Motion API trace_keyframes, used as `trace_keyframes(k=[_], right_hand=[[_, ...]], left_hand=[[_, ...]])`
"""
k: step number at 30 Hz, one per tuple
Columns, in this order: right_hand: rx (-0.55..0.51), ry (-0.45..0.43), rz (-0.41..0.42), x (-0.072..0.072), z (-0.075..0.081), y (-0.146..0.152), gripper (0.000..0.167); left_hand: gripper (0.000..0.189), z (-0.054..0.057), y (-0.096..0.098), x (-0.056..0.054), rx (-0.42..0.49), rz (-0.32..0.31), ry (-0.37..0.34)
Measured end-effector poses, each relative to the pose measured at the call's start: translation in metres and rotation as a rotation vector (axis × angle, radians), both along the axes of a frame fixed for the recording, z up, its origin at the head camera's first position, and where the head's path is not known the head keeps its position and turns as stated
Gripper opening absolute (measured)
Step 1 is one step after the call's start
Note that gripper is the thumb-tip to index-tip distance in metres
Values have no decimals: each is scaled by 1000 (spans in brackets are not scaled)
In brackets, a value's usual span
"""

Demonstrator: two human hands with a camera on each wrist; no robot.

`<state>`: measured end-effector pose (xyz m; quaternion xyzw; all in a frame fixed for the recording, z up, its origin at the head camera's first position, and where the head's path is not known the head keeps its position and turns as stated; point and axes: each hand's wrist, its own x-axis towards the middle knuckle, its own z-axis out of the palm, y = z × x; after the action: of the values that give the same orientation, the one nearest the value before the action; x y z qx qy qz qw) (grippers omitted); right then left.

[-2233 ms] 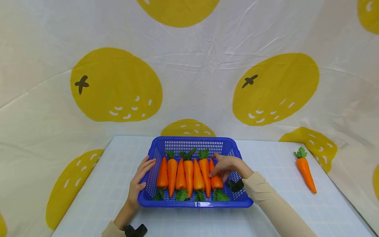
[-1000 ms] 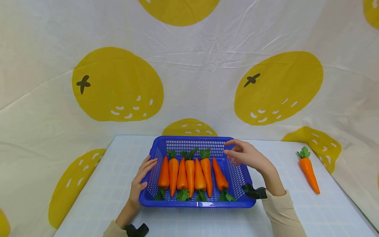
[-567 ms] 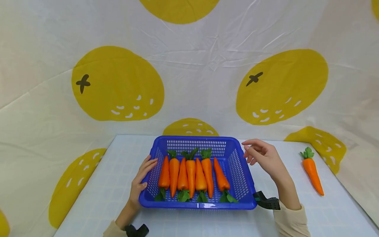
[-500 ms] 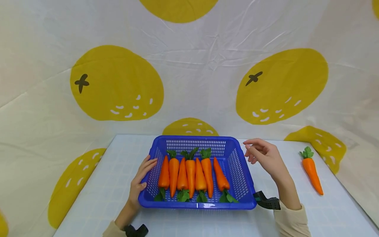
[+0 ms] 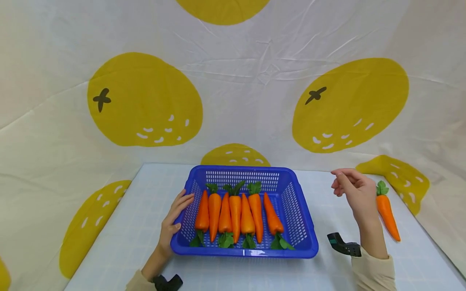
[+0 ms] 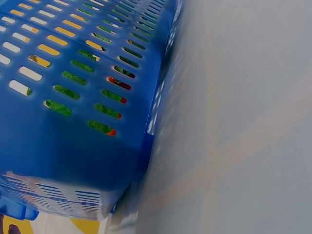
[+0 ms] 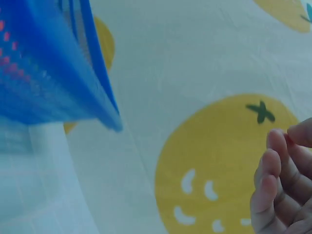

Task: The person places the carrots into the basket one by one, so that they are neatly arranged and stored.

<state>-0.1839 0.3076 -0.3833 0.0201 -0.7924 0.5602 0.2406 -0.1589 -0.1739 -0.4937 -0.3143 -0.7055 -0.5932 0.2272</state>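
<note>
A blue plastic basket (image 5: 244,252) holds several orange carrots in a row, their leafy tops pointing alternately away and toward me. The rightmost carrot (image 5: 272,214) leans a little apart from the others. My left hand (image 5: 169,227) rests at the basket's left side, its fairly straight fingers over the rim. In the left wrist view only the perforated basket wall (image 6: 63,141) shows, and that hand is out of sight. My right hand (image 5: 358,196) hovers to the right of the basket, fingers loosely bent and holding nothing. Just beyond it lies a single carrot (image 5: 388,216), slightly overlapped by the hand.
The basket stands on a table with a pale checked cover (image 5: 120,242). Behind the table hangs a white cloth (image 5: 247,101) printed with big yellow fruits. Each wrist wears a black camera strap (image 5: 344,245).
My right hand has let go of the rightmost carrot in the basket, lifted out, and moved right toward the single carrot. That basket carrot now leans more. My left hand has stayed put.
</note>
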Motion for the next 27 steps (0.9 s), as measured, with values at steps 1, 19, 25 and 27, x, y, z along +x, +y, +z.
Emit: trace_keyframes(k=[1, 19, 25, 27], right_hand=[[-17, -2, -25, -1, -1, 4, 27], [-149, 7, -498, -15, -47, 79, 26], [-65, -46, -592, -20, -70, 105, 34], [-40, -103, -596, -20, -78, 113, 42]], left_hand=[[55, 0, 0, 0, -2, 2, -5], [55, 0, 0, 0, 7, -2, -17], [55, 0, 1, 1, 11, -3, -11], [55, -1, 1, 1, 12, -5, -6]])
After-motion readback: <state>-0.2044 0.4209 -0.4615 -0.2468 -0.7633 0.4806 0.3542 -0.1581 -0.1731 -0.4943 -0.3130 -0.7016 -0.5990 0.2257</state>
